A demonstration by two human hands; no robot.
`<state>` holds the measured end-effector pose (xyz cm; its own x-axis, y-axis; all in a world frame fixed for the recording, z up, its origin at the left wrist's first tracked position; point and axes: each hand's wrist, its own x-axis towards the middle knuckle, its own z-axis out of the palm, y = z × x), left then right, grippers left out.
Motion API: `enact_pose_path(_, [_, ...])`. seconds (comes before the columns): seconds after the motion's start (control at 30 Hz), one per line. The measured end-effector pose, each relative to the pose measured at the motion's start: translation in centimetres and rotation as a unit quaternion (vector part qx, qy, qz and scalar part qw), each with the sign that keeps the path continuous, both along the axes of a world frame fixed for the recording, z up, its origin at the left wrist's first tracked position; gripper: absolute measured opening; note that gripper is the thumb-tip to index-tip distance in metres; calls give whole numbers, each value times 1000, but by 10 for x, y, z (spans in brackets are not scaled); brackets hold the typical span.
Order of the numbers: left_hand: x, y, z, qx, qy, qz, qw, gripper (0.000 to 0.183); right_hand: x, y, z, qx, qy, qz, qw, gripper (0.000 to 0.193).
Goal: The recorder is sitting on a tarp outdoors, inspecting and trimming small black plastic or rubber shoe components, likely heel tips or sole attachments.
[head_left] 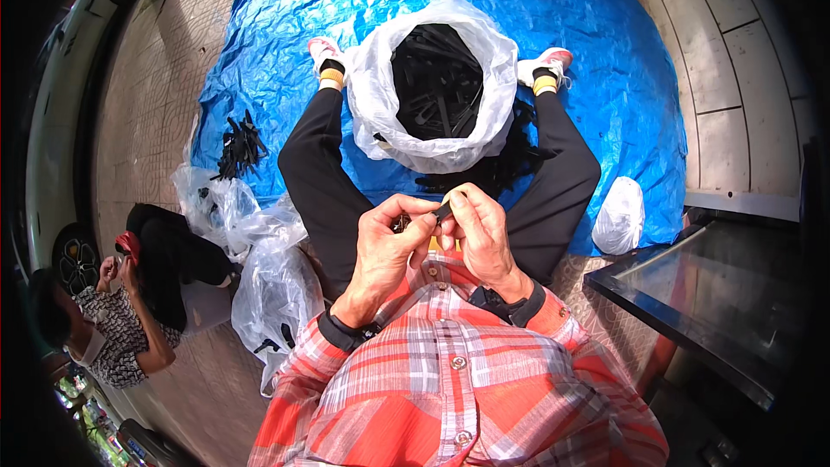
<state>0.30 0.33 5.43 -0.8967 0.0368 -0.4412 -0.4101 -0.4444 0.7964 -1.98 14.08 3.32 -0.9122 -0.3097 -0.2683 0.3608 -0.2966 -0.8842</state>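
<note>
My left hand [386,246] and my right hand [480,233] meet above my lap, pinching a small black plastic piece [443,211] between their fingertips. My left palm also seems to hold a few more small dark pieces [401,224]. Just beyond the hands stands a large white plastic bag [380,104], open at the top and full of black strips [437,82]. It sits between my legs in black trousers. More black strips [501,164] lie heaped on the blue tarp [605,60] by my right knee.
A small pile of black strips [239,145] lies at the tarp's left edge. Clear plastic bags [268,277] sit to my left. A tied white bag [620,218] lies to my right, near a dark metal counter [718,285]. Another person [130,311] sits at lower left.
</note>
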Motion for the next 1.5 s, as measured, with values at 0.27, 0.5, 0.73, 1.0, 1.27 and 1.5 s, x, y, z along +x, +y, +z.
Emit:
enact_pose_path(0.27, [1, 3, 2, -49, 13, 9, 999, 10, -1, 1, 8, 85, 61, 9, 995, 20])
enact_pose_path(0.5, [2, 8, -8, -117, 46, 23, 992, 12, -5, 4, 14, 352, 496, 16, 794, 10])
enact_pose_path(0.73, [2, 11, -5, -97, 53, 18, 994, 15, 10, 9, 13, 410, 589, 14, 696, 31])
enact_pose_path(1.0, [-3, 4, -11, 57, 43, 16, 997, 21, 2, 11, 13, 338, 490, -17, 804, 29])
enact_pose_path(1.27, [2, 0, -16, -24, 56, -1, 998, 19, -9, 5, 21, 361, 469, 47, 805, 23])
enact_pose_path(1.5, [-2, 3, -10, -75, 33, 26, 996, 17, -7, -1, 12, 245, 201, 15, 948, 12])
